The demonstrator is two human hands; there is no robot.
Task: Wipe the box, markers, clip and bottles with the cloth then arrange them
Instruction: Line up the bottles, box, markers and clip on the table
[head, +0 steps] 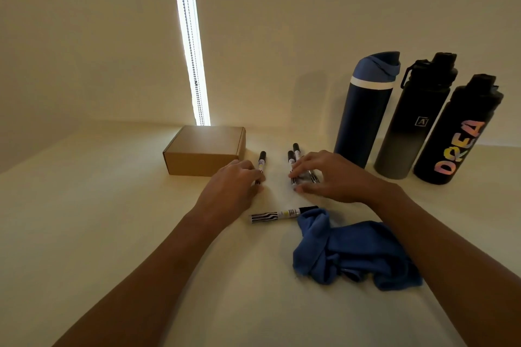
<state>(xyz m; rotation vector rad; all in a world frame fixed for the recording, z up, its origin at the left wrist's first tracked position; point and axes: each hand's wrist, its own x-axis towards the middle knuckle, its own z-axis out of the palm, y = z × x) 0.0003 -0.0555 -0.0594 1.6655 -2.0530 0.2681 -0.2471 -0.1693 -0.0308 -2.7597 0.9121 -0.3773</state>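
A closed cardboard box (204, 151) sits at the back of the pale table. To its right, my left hand (234, 186) pinches one black-capped marker (262, 161) that points away from me. My right hand (329, 176) rests with its fingers over a small group of markers (294, 153), holding them together; a clip is not visible. A further marker (283, 214) lies crosswise near me, its cap touching the crumpled blue cloth (352, 253). Three bottles stand upright at the right: a navy one (363, 110), a black-to-grey one (411, 121) and a black one with colourful letters (456, 135).
A wall rises right behind the table (112, 220), with a bright vertical strip of light and bead chains (191, 51) above the box. Both my forearms reach in from the near edge.
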